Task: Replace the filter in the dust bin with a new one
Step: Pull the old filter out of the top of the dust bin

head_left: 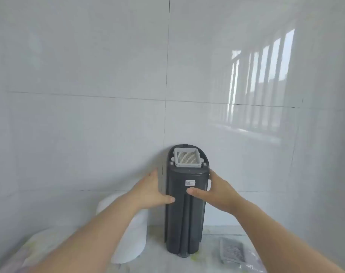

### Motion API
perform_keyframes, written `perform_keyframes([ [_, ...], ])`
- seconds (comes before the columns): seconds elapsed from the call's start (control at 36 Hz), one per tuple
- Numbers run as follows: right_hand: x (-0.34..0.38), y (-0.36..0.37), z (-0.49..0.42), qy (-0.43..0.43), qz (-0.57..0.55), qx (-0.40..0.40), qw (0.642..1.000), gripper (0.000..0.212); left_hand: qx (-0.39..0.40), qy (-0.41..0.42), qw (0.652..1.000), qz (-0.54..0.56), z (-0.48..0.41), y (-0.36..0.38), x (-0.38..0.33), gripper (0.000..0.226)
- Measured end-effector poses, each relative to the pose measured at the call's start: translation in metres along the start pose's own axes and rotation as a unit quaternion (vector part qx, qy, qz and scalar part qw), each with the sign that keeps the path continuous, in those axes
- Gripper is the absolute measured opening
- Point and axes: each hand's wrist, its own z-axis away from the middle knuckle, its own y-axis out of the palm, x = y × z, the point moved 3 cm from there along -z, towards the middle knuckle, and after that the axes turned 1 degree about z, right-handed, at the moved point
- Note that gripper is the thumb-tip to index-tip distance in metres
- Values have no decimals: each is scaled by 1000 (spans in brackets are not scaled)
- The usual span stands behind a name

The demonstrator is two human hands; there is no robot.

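Observation:
A tall dark grey dust bin (pixel 184 217) stands upright on the table against the tiled wall. A square filter (pixel 187 157) with a light grey frame and pleated middle sits in its top. My left hand (pixel 152 191) presses the bin's left side, thumb across the front. My right hand (pixel 215 191) holds the right side, thumb on the front below a small white label (pixel 190 183). A second filter (pixel 233 252) in a clear plastic bag lies flat on the table at the right of the bin.
A white rounded container (pixel 132 241) stands at the left of the bin, partly behind my left forearm. The table wears a pale patterned cloth (pixel 167 263). The glossy tiled wall (pixel 108 95) rises directly behind the bin.

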Motion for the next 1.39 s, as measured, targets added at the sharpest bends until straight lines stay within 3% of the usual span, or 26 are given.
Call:
perform_keyframes([
  [0.06,-2,3,-3,23,-39,6,999,88,7,-3,999,35,-4,5,1,117],
  [0.19,-10,16,-8,37,-122,23,992,84,23,-9,995,100,-8,15,1,92],
  [0.33,-11,21,-7,40,-177,18,983,78,44,-4,989,138,-17,22,11,114],
  [0.42,-13,24,-8,43,-184,8,982,66,71,10,983,168,-15,23,8,66],
  [0.47,-15,24,-9,45,-191,5,981,64,72,25,980,186,-15,24,6,53],
  [0.64,-11,22,-3,39,-189,-1,981,73,69,27,973,218,-10,23,5,55],
  [0.78,-6,19,7,37,-189,-4,981,68,72,36,971,223,-2,20,2,53],
  [1.08,15,9,45,38,-187,-2,982,89,73,58,966,241,45,5,-13,44],
  [1.39,31,9,98,21,-196,-6,980,75,59,57,969,233,99,-1,-17,45],
])
